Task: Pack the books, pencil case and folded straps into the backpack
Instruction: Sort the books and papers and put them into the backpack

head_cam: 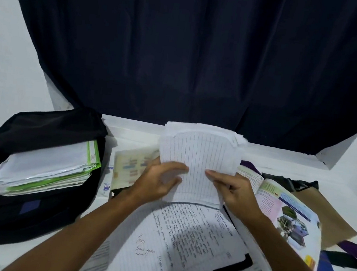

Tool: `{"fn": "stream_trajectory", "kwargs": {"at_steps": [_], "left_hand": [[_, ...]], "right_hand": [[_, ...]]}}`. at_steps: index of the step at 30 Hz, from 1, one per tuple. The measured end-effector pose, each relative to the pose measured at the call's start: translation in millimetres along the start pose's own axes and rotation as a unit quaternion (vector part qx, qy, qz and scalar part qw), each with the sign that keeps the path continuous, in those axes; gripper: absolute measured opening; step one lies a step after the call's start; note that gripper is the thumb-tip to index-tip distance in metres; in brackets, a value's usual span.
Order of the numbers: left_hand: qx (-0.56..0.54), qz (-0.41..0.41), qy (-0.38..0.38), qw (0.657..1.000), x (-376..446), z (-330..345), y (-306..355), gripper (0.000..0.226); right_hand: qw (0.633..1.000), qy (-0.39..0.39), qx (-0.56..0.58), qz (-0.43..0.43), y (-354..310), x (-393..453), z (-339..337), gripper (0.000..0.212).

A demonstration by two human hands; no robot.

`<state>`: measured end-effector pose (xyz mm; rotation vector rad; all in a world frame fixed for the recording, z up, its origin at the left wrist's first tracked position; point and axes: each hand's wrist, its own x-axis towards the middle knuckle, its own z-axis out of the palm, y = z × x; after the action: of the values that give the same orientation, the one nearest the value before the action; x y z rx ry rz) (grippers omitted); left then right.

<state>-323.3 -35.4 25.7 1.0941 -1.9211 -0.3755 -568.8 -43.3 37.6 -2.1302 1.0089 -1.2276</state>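
White lined sheets [199,157] pinched by left hand [159,181] and right hand [232,191] — square edges, then slide flat into black backpack [30,214].

There is a single view, from a wide-angle camera worn on the person's head. It looks forward and steeply down over both forearms onto the bench [129,129], close enough that the arms run off the bottom edge. It faces a dark curtain [182,57] on the wall behind the bench, which fills the upper half. Straight edges bow toward the corners. No second view shares the scene.
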Motion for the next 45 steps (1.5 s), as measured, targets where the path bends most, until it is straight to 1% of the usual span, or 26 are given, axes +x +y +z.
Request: {"fn": "stream_trajectory", "kwargs": {"at_steps": [2, 4, 9, 13, 15, 16, 18, 20, 21, 22, 23, 25, 26, 28, 30, 33, 34, 37, 40, 41, 42, 45], "left_hand": [[0.007, -0.029, -0.01, 1.0, -13, 11, -10, 0.033], [-0.001, -0.056, -0.024, 0.998, -22, 20, -15, 0.036], [-0.022, -0.04, -0.004, 0.999, -4, 17, -15, 0.043], [-0.042, -0.076, -0.04, 0.995, -8, 21, -21, 0.049], [-0.052, -0.096, -0.045, 0.993, -10, 22, -25, 0.05], [-0.056, -0.093, -0.045, 0.993, -8, 19, -26, 0.05], [-0.093, -0.101, -0.036, 0.99, -4, 10, -29, 0.054], [-0.147, -0.14, -0.004, 0.979, -4, -8, -41, 0.058], [-0.148, -0.155, 0.011, 0.977, -6, -17, -50, 0.056], [-0.113, -0.165, 0.014, 0.98, -8, -28, -65, 0.052], [-0.063, -0.167, 0.001, 0.984, -10, -37, -82, 0.047], [0.03, -0.15, -0.061, 0.986, -15, -47, -114, 0.038], [0.061, -0.143, -0.108, 0.982, -17, -50, -126, 0.039], [0.122, -0.147, -0.192, 0.962, -21, -52, -144, 0.054], [0.138, -0.142, -0.232, 0.952, -21, -52, -157, 0.07], [0.158, -0.12, -0.233, 0.952, -23, -50, -172, 0.083], [0.178, -0.118, -0.231, 0.949, -23, -49, -175, 0.085], [0.218, -0.121, -0.223, 0.942, -22, -47, -176, 0.08], [0.21, -0.119, -0.209, 0.948, -21, -49, -173, 0.09], [0.204, -0.117, -0.201, 0.951, -21, -49, -174, 0.089], [0.198, -0.116, -0.194, 0.954, -20, -49, -176, 0.081], [0.195, -0.114, -0.171, 0.959, -19, -44, -182, 0.044]], "right_hand": [[0.999, -0.014, -0.043, -0.021, 11, -12, 8, 0.033], [0.998, -0.018, -0.062, -0.021, 18, -21, 16, 0.037], [0.999, 0.01, -0.043, 0.021, 14, -14, 16, 0.042], [0.996, -0.015, -0.03, 0.084, 10, -22, 24, 0.054], [0.992, -0.014, -0.014, 0.123, 8, -23, 26, 0.06], [0.99, -0.016, -0.005, 0.141, 5, -21, 27, 0.062], [0.987, -0.021, 0.006, 0.162, 0, -15, 26, 0.064], [0.982, -0.009, 0.034, 0.185, -1, -14, 26, 0.066], [0.979, 0.002, 0.055, 0.199, -2, -15, 28, 0.066], [0.973, 0.021, 0.084, 0.212, -4, -18, 31, 0.067], [0.965, 0.045, 0.115, 0.23, -6, -21, 35, 0.068], [0.939, 0.077, 0.189, 0.275, -10, -27, 44, 0.069], [0.925, 0.087, 0.227, 0.292, -8, -32, 52, 0.07], [0.9, 0.113, 0.275, 0.32, -5, -42, 68, 0.068], [0.878, 0.139, 0.302, 0.346, -12, -53, 83, 0.066], [0.829, 0.17, 0.37, 0.382, -26, -65, 104, 0.064], [0.824, 0.17, 0.373, 0.393, -32, -69, 109, 0.064], [0.844, 0.166, 0.285, 0.424, -45, -77, 122, 0.064], [0.834, 0.177, 0.29, 0.435, -53, -80, 132, 0.063], [0.833, 0.18, 0.288, 0.436, -54, -79, 135, 0.063], [0.837, 0.177, 0.281, 0.435, -57, -78, 136, 0.064], [0.836, 0.178, 0.272, 0.443, -61, -78, 136, 0.065]]}}
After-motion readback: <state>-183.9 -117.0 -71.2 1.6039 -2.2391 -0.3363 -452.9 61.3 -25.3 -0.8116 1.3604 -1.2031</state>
